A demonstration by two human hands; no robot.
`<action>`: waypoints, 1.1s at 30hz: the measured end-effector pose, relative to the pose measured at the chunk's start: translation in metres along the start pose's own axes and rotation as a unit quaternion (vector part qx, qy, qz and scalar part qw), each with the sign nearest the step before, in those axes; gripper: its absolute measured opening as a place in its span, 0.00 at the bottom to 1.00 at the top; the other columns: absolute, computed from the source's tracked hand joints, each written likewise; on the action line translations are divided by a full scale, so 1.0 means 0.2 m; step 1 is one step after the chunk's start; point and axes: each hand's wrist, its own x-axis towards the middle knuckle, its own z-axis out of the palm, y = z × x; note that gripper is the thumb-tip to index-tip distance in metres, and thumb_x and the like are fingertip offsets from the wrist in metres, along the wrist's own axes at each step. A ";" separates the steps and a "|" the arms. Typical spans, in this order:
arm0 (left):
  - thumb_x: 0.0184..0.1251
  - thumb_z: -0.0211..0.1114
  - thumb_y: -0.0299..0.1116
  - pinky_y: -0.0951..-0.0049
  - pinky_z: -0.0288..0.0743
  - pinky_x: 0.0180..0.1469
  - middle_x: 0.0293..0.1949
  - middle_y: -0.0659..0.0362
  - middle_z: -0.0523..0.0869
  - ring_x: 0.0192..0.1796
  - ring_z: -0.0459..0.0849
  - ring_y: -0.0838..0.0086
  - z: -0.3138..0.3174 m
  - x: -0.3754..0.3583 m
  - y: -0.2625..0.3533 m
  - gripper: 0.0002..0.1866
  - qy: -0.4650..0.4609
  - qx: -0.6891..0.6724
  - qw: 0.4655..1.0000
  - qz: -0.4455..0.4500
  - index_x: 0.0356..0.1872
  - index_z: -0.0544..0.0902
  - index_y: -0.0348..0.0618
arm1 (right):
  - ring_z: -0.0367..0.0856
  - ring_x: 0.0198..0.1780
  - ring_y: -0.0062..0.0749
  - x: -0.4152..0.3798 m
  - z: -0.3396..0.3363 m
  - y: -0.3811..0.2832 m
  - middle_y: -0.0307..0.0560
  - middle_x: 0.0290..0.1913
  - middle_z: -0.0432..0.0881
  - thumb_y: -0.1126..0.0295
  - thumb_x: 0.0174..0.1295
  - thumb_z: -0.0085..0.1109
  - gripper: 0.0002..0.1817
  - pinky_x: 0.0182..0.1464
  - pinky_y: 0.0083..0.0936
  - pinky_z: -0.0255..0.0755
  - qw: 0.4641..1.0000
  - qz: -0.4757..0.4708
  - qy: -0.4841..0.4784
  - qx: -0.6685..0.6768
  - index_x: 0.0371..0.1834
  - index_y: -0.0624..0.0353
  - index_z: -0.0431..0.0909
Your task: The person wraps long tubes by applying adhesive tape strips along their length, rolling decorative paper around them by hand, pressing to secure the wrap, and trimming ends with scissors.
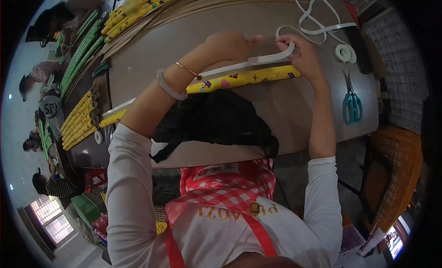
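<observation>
My right hand [301, 56] pinches a flat white strip [274, 58] near its curled end, thumb and fingers closed on it. The strip runs leftward just behind a long yellow patterned tube [244, 78] that lies across the table. My left hand [225, 47] is above the strip, to the left of the right hand. Its fingers are smeared by motion, so I cannot make out whether they hold anything. A black cloth item [216, 116] lies in front of the tube, and my left forearm covers part of the tube and strip.
Teal-handled scissors [353, 104] and white tape rolls [344, 53] lie at the right. A loose white strip [313, 26] tangles at the back right. Yellow tubes [80, 118] and green tubes [83, 61] are stacked left. An orange chair [396, 171] stands right; people work at far left.
</observation>
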 end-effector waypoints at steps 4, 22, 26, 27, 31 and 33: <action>0.67 0.45 0.55 0.64 0.74 0.40 0.27 0.52 0.84 0.31 0.82 0.66 -0.02 0.00 0.03 0.28 -0.192 -0.125 0.973 -0.023 0.30 0.84 0.43 | 0.77 0.40 0.24 0.01 -0.02 -0.01 0.42 0.36 0.80 0.72 0.59 0.59 0.09 0.44 0.20 0.69 0.994 -0.054 0.005 -0.098 0.41 0.61 0.78; 0.59 0.58 0.39 0.75 0.74 0.38 0.32 0.58 0.84 0.33 0.81 0.74 0.01 0.05 0.10 0.14 -0.163 -0.343 0.924 -0.044 0.38 0.84 0.40 | 0.73 0.31 0.34 0.00 0.06 -0.05 0.49 0.30 0.75 0.65 0.50 0.65 0.15 0.35 0.28 0.67 0.991 0.046 -0.068 -0.103 0.33 0.65 0.75; 0.58 0.61 0.44 0.74 0.74 0.37 0.31 0.60 0.84 0.32 0.81 0.74 0.04 0.07 0.08 0.16 -0.153 -0.334 0.930 0.003 0.37 0.85 0.42 | 0.73 0.30 0.34 0.00 0.04 -0.12 0.49 0.30 0.75 0.66 0.51 0.63 0.13 0.34 0.28 0.67 0.985 0.051 -0.077 -0.144 0.33 0.65 0.74; 0.57 0.62 0.45 0.74 0.74 0.36 0.31 0.61 0.85 0.32 0.81 0.74 0.05 0.07 0.08 0.16 -0.143 -0.343 0.928 0.029 0.36 0.85 0.42 | 0.73 0.30 0.35 0.00 0.03 -0.10 0.49 0.29 0.75 0.67 0.52 0.62 0.12 0.34 0.29 0.67 0.988 0.034 -0.093 -0.122 0.33 0.65 0.74; 0.55 0.61 0.40 0.67 0.75 0.41 0.30 0.54 0.85 0.35 0.83 0.67 0.04 0.01 0.07 0.14 -0.117 -0.339 0.934 0.012 0.34 0.84 0.39 | 0.74 0.31 0.36 -0.02 0.02 -0.07 0.51 0.29 0.76 0.69 0.55 0.58 0.09 0.35 0.29 0.67 0.993 -0.082 -0.068 -0.047 0.34 0.65 0.75; 0.53 0.63 0.41 0.66 0.75 0.42 0.33 0.52 0.85 0.38 0.83 0.63 0.08 0.05 0.02 0.15 -0.040 -0.173 0.980 0.094 0.35 0.84 0.40 | 0.74 0.30 0.35 -0.02 0.04 -0.16 0.51 0.29 0.76 0.70 0.56 0.58 0.09 0.35 0.29 0.67 0.994 -0.007 -0.071 -0.082 0.34 0.64 0.75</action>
